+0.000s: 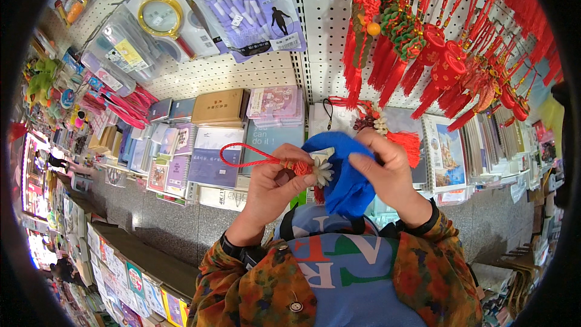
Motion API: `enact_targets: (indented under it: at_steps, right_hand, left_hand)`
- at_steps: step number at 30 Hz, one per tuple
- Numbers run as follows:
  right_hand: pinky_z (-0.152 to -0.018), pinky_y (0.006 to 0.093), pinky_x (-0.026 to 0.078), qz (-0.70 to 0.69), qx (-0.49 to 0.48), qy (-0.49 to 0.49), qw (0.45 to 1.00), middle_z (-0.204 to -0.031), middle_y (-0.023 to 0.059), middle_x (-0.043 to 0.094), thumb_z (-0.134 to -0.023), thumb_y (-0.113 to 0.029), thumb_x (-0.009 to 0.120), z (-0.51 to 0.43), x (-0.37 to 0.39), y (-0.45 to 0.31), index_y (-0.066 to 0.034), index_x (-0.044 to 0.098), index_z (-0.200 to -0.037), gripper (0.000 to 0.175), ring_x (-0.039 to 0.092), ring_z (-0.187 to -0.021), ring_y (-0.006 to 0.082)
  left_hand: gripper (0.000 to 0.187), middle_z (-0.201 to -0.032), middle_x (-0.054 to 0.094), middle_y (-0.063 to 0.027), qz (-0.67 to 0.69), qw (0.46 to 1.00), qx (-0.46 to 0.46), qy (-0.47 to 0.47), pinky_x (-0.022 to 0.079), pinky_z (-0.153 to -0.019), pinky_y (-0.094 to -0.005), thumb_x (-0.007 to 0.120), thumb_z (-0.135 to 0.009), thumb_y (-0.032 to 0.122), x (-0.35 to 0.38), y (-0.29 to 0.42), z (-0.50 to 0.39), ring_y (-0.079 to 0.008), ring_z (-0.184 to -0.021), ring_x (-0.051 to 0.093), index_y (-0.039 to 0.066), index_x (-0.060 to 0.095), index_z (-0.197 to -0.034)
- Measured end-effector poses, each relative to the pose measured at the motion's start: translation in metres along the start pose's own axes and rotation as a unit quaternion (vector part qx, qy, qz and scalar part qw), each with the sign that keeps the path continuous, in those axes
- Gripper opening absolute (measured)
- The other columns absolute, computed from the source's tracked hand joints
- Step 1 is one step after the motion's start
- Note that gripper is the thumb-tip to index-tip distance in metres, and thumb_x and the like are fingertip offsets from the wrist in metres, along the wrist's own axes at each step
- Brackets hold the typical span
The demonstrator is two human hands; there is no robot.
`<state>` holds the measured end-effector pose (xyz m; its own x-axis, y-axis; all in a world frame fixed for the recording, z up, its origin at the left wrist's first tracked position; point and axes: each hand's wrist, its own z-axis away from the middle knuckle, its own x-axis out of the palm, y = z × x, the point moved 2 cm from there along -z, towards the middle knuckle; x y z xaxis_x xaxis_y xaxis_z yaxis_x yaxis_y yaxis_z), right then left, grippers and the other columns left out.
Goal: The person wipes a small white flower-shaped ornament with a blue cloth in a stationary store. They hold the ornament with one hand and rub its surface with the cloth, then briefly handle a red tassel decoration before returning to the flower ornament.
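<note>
My left hand [283, 186] pinches a hanging ornament just below its red cord loop [247, 152]. The ornament has a knotted red cord [300, 168] and a pale flower-shaped piece [323, 172]; a bit of red tassel shows under it. In my right hand [386, 168] is a blue cloth [347, 181], bunched between thumb and fingers and touching the flower piece. Behind the right hand, a second red ornament with dark and pale beads [370, 121] and a red tassel [405, 143] lies on the notebooks.
Red tasselled ornaments [447, 66] hang from hooks on the white pegboard [322, 32]. A packaged jump rope [240, 9] and a magnifying glass [161, 13] hang at upper left. Notebooks [218, 152] line the shelf, with a spiral-bound pad [445, 152] to the right. A low display [136, 268] stands at lower left.
</note>
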<state>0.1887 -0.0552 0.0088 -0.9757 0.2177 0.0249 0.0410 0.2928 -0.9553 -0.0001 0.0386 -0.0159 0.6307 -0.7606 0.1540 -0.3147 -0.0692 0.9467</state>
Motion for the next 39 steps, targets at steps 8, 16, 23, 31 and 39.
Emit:
enact_targets:
  at_steps: [8, 16, 23, 31, 39]
  right_hand:
    - [-0.066, 0.0289, 0.045, 0.133, -0.078, -0.082, 0.985, -0.084, 0.0120, 0.057, -0.089, -0.003, 0.063, 0.002, 0.004, -0.007, 0.0058, 0.062, -0.100, 0.014, 0.056, -0.073, 0.0198]
    - [-0.064, 0.0351, 0.050, 0.231, -0.161, -0.102, 0.954, -0.091, 0.0159, 0.060, -0.085, -0.002, 0.066, 0.005, 0.010, -0.009, 0.0031, 0.060, -0.104, 0.021, 0.062, -0.072, 0.0302]
    - [-0.063, 0.0369, 0.050, 0.265, -0.167, -0.098, 0.944, -0.092, 0.0151, 0.059, -0.082, -0.002, 0.069, 0.003, 0.011, -0.004, 0.0008, 0.059, -0.102, 0.023, 0.062, -0.072, 0.0319]
    - [-0.064, 0.0283, 0.048, 0.162, -0.087, -0.076, 0.980, -0.086, 0.0094, 0.060, -0.083, -0.001, 0.068, 0.002, 0.002, -0.003, 0.0019, 0.060, -0.097, 0.016, 0.061, -0.072, 0.0197]
    - [-0.068, 0.0280, 0.047, 0.161, -0.113, -0.086, 0.977, -0.089, 0.0113, 0.059, -0.084, 0.002, 0.066, -0.008, 0.000, 0.002, 0.0032, 0.061, -0.104, 0.020, 0.059, -0.076, 0.0201]
  left_hand:
    - [0.022, -0.107, 0.054, -0.0089, -0.017, 1.000, 0.002, -0.020, 0.049, -0.082, -0.0267, 0.065, -0.086, -0.007, 0.002, -0.001, 0.001, -0.0158, -0.096, 0.056, -0.003, 0.061, -0.107]
    - [0.019, -0.104, 0.055, -0.0085, -0.020, 1.000, 0.006, -0.006, 0.050, -0.078, -0.0262, 0.066, -0.084, -0.009, 0.004, 0.001, 0.001, -0.0157, -0.093, 0.057, -0.004, 0.061, -0.103]
    - [0.017, -0.103, 0.054, -0.0078, 0.032, 0.999, -0.027, 0.002, 0.050, -0.076, -0.0261, 0.066, -0.085, -0.009, 0.006, -0.004, 0.004, -0.0148, -0.091, 0.056, -0.004, 0.061, -0.101]
    - [0.019, -0.105, 0.055, -0.0077, 0.036, 0.998, -0.036, -0.023, 0.049, -0.080, -0.0261, 0.065, -0.086, -0.007, 0.003, -0.002, 0.002, -0.0139, -0.094, 0.056, -0.002, 0.061, -0.104]
    - [0.014, -0.105, 0.056, -0.0067, 0.099, 0.988, -0.083, -0.083, 0.051, -0.076, -0.0245, 0.064, -0.088, -0.005, -0.001, -0.004, -0.002, -0.0123, -0.090, 0.057, -0.002, 0.062, -0.102]
